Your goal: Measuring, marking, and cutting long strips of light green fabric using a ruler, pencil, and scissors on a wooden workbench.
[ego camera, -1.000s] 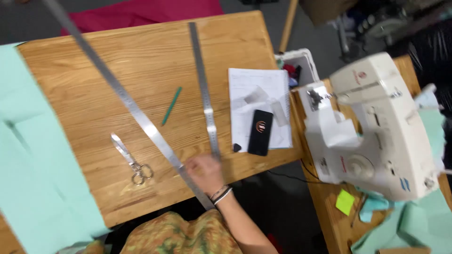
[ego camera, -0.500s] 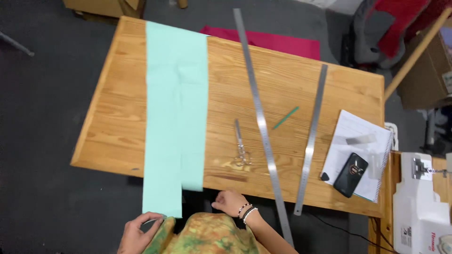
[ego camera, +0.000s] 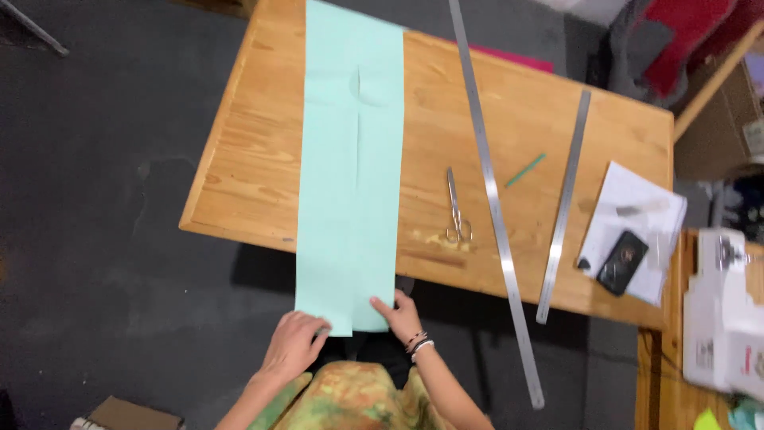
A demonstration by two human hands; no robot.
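Both of my hands are now at the near end of the mint-green fabric strip [ego camera: 352, 167], where half a second ago only the right one was close to it and the left was down by my lap. My left hand [ego camera: 293, 344] lies with its fingers spread, fingertips touching the bottom left corner of the cloth; my right hand [ego camera: 400, 315] presses flat on the bottom right corner, fingers open, gripping nothing that I can make out. The strip runs lengthwise across the wooden table [ego camera: 239, 171] and hangs over the near edge toward me, with a faint fold line down its middle (and a small curved crease near the far end).

A second ago my right hand was resting on the long steel ruler [ego camera: 493, 199]; that ruler now lies untouched to the right of the cloth, slanting off the near table edge. The view has also swung left, so the fabric sits at centre. I judge the work has shifted from the measuring tools to the cloth itself, with both hands set to handle its hanging end.

The scissors [ego camera: 456, 209] lie closed between cloth and long ruler. Further right are a green pencil [ego camera: 525, 170], a shorter steel ruler [ego camera: 564, 205], a phone [ego camera: 622, 262] on white paper [ego camera: 637, 203], and a white sewing machine [ego camera: 724, 314].
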